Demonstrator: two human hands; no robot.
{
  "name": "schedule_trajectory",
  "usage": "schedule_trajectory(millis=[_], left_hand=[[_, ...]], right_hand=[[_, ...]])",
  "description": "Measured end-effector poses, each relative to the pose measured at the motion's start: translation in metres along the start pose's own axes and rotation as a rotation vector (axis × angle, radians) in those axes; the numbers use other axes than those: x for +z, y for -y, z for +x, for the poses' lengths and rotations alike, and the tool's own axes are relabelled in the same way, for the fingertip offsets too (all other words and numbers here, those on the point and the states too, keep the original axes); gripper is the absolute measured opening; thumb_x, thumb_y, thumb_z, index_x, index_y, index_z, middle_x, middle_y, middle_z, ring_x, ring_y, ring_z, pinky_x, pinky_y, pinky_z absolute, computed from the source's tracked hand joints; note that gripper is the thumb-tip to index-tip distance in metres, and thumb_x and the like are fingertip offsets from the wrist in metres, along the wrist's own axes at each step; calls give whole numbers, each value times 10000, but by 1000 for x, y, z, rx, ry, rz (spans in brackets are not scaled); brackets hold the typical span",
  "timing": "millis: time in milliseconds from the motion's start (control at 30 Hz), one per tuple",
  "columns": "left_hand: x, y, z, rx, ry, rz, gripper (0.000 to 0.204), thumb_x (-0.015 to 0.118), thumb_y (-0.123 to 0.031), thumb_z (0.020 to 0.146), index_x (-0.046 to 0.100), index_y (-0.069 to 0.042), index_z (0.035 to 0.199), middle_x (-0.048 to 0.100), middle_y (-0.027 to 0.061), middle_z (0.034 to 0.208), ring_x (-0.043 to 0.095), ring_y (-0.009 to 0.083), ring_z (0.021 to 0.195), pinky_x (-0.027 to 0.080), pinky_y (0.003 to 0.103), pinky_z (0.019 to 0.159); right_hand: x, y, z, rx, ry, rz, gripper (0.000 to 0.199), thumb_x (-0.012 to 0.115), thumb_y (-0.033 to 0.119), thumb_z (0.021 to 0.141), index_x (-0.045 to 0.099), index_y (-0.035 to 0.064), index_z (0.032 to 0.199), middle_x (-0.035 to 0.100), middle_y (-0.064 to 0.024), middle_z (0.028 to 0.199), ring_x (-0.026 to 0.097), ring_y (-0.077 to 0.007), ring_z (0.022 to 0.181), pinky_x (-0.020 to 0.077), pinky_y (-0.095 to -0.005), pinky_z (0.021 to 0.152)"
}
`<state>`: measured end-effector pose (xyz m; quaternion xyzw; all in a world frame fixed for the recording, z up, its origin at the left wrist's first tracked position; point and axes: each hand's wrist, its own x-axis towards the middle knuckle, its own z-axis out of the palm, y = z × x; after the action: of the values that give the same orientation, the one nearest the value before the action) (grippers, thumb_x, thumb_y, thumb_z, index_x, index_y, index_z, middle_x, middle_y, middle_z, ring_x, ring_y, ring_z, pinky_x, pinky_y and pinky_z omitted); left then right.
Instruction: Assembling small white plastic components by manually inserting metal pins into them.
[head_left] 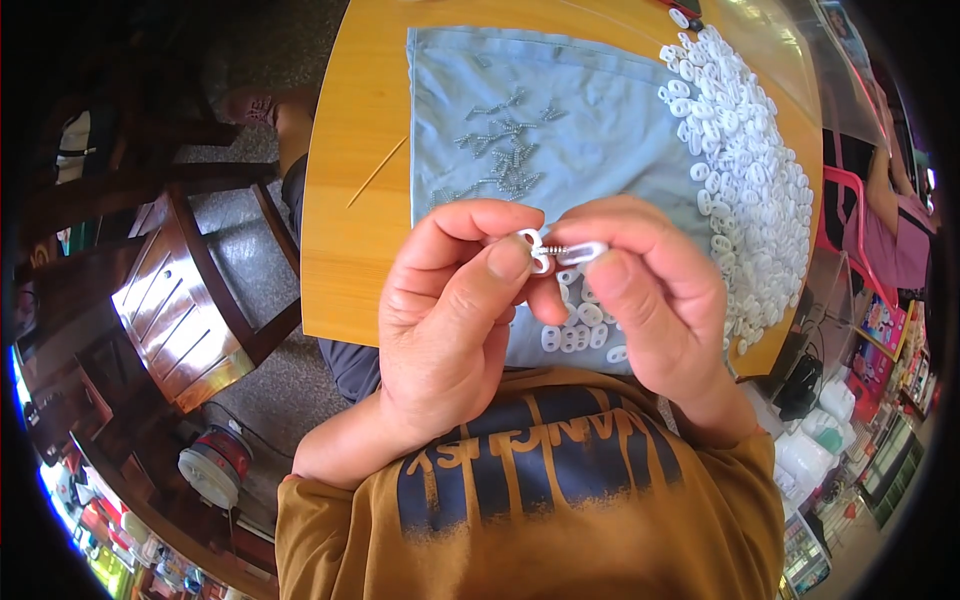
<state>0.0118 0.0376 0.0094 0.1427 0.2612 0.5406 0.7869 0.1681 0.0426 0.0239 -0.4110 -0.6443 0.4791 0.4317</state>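
Observation:
Between thumb and fingers, my left hand (448, 315) pinches a small white two-hole plastic piece (540, 262), which looks like part of a cord lock. Opposite it, my right hand (668, 305) grips a white oval plastic piece (590, 252). A thin metal spring (553, 251) lies in line between the two pieces; how far it goes into either one is too small to tell. Just below my fingers, several finished-looking white two-hole pieces (575, 338) lie on the blue cloth (590, 100). Farther off on that cloth is a loose scatter of small springs (512, 160).
A large heap of white plastic pieces (745, 160) covers the right side of the wooden table (350, 240). One thin wooden stick (378, 172) lies left of the cloth. A wooden chair (185, 310) stands to the left; another person's leg (880, 205) shows at far right.

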Motion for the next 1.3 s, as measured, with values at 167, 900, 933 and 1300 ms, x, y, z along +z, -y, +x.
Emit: schedule_trajectory(millis=[167,900,933,1300], left_hand=[[-6,2,0,53,5,134,172,513,-41,887,529,12,1050,590,63,858,566,119,702,466,229,648],[-4,0,-5,119,34,372,212,496,50,871,519,42,1082,577,78,935,591,106,785,493,214,707],[-6,-2,-4,103,72,412,229,496,52,871,509,46,1099,583,89,940,596,115,801,495,219,717],[-7,-2,-5,42,180,344,302,491,57,872,465,43,1173,594,119,977,609,140,812,514,241,738]], right_hand=[[5,8,-3,329,-152,447,212,520,85,906,572,-26,1079,605,-34,872,538,-47,780,435,-169,691],[11,3,3,-26,-218,-38,120,596,4,830,546,-21,935,610,-87,802,588,-113,673,476,-217,590],[10,2,3,-26,-219,-38,120,596,4,830,546,-21,935,610,-87,802,588,-113,673,476,-217,590],[2,-3,4,-183,-105,-124,187,577,-5,822,560,-26,1006,596,-111,865,581,-158,699,456,-240,605]])
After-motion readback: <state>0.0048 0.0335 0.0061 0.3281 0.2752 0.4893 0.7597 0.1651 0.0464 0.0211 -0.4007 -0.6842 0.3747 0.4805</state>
